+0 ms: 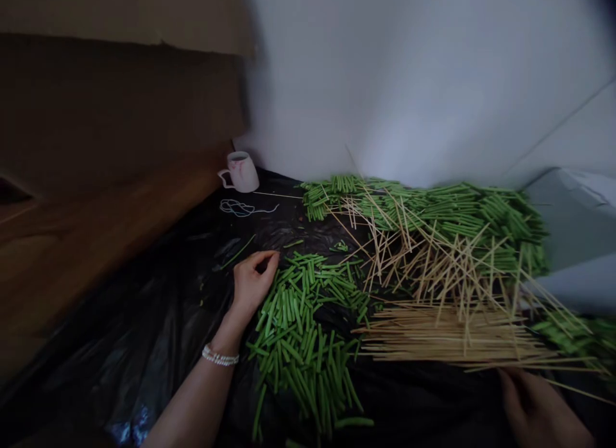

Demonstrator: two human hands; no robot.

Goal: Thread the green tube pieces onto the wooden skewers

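Observation:
My left hand (254, 280), with a beaded bracelet at the wrist, is at the upper left edge of a loose pile of cut green bean pieces (308, 352). Its thumb and fingertips meet in a pinch; anything between them is too small to make out. Low on the right, my right hand (541, 406) is dim and blurred, its fingers drawn together by the near edge of a bundle of thin wooden sticks (447, 336). Whatever it pinches is unclear. More sticks (433, 262) lie criss-crossed behind the bundle, partly over stacked rows of green pieces (447, 207).
A white mug (242, 172) stands at the back left, with a tangle of thin string (237, 208) before it. Black plastic sheeting (163, 332) covers the surface. More green pieces (597, 336) lie far right. A pale wall (385, 82) rises behind; a brown panel is at left.

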